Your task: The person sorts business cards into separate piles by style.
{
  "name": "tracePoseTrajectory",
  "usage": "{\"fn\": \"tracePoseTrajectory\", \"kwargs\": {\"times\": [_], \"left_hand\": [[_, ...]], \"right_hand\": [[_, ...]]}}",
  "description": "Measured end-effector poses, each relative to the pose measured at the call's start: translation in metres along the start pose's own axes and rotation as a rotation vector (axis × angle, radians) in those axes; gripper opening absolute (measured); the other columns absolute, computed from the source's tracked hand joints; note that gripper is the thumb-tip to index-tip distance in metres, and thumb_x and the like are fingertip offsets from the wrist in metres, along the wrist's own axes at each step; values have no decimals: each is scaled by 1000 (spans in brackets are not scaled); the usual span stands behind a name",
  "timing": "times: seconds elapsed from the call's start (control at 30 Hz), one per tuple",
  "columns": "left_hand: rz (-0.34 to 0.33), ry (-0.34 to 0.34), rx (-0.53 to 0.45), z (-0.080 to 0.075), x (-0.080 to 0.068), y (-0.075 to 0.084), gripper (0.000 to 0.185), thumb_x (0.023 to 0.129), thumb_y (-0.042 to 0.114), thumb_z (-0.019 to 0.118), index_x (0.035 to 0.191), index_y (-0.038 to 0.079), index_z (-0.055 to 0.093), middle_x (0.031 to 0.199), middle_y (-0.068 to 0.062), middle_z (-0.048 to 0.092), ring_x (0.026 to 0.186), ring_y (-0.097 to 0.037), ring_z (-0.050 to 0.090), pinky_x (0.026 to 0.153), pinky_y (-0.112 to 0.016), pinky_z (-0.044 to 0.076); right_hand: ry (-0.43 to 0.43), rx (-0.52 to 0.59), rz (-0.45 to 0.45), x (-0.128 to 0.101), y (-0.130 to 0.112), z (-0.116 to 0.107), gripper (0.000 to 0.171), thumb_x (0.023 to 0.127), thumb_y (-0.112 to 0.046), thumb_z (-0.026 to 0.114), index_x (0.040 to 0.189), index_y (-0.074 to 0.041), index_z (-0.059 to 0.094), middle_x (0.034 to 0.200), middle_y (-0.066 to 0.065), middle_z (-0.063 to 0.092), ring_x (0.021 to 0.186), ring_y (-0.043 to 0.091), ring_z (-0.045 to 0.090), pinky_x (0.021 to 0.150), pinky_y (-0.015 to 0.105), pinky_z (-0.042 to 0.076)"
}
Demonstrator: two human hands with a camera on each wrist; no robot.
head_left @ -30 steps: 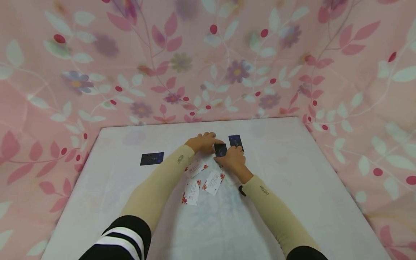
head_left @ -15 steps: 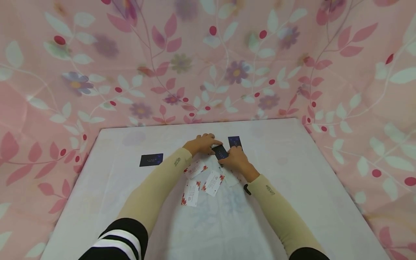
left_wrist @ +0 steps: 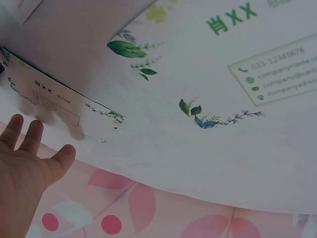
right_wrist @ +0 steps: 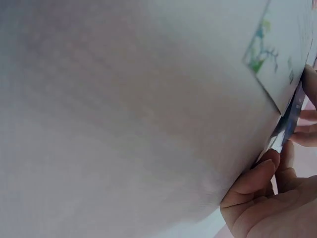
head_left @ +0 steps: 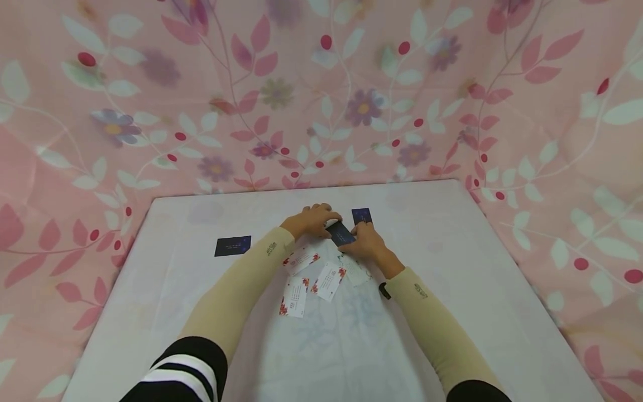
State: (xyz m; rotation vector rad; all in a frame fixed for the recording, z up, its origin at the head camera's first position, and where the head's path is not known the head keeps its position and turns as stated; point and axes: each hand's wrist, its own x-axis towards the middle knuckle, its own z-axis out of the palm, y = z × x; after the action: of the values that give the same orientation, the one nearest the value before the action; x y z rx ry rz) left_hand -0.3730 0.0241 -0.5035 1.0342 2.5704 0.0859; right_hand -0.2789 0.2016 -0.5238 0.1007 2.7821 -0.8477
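The desk (head_left: 467,268) wears a pale cloth, finely woven where the wrist cameras come close, and pink fabric (head_left: 281,111) printed with leaves and flowers rises behind its far edge. Near the middle of that edge, a dark card (head_left: 340,233) sits slantwise between two bare hands. It is a thin, stiff rectangle, deep navy to black, with a matte face and faint pale lettering (too small to read). The right hand (head_left: 370,243) pinches its near end, the thumb along the edge; the left hand (head_left: 312,220) has a narrow grip on the opposite end, thumb and finger at the corners, its other fingers loosely spread.

A second dark card (head_left: 361,215) lies just beyond the right hand, closer to the far edge, while a third dark card (head_left: 233,246) lies well apart, toward the left edge. Between the beige sleeves (head_left: 241,285), glossy-looking white cards with red flowers (head_left: 328,282) lie at differing angles, and leafy white cards (left_wrist: 59,96) carry green sprigs and outlined text boxes.
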Motion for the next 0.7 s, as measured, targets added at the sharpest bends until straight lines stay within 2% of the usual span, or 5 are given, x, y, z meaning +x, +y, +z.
{"fn": "tracePoseTrajectory", "kwargs": {"times": [0.17, 0.43, 0.5, 0.57, 0.7], "left_hand": [[30, 57, -25, 0, 4, 1, 55, 87, 30, 77, 137, 24, 54, 148, 1, 48, 139, -29, 42, 115, -65, 22], [32, 112, -75, 5, 8, -2, 55, 86, 25, 78, 135, 20, 54, 123, -1, 67, 119, -23, 58, 117, -63, 18], [38, 131, -77, 6, 8, -3, 53, 86, 24, 77, 134, 20, 55, 119, 0, 69, 115, -21, 59, 116, -59, 23], [51, 161, -110, 6, 7, -2, 50, 87, 21, 76, 133, 19, 57, 115, -1, 69, 109, -21, 60, 112, -52, 33], [95, 247, -262, 1, 3, 1, 41, 90, 11, 72, 129, 12, 60, 107, -7, 70, 96, -21, 62, 93, -39, 49]], "right_hand": [[5, 16, -7, 0, 0, 0, 62, 79, -42, 81, 118, -3, 52, 113, 14, 54, 96, 26, 56, 87, 42, 48], [46, 18, 21, -2, 0, 1, 55, 83, -35, 79, 121, -8, 48, 113, 13, 65, 95, 27, 61, 85, 41, 47], [60, 29, 9, -3, 2, 1, 51, 86, -32, 77, 121, -9, 48, 112, 13, 65, 94, 26, 60, 84, 39, 46], [79, 47, -18, -4, 4, 1, 45, 88, -28, 74, 120, -9, 49, 109, 13, 64, 91, 25, 58, 81, 38, 45], [120, 159, -72, -6, 9, -2, 32, 93, -19, 68, 118, -9, 50, 101, 12, 61, 86, 24, 56, 77, 36, 44]]}}
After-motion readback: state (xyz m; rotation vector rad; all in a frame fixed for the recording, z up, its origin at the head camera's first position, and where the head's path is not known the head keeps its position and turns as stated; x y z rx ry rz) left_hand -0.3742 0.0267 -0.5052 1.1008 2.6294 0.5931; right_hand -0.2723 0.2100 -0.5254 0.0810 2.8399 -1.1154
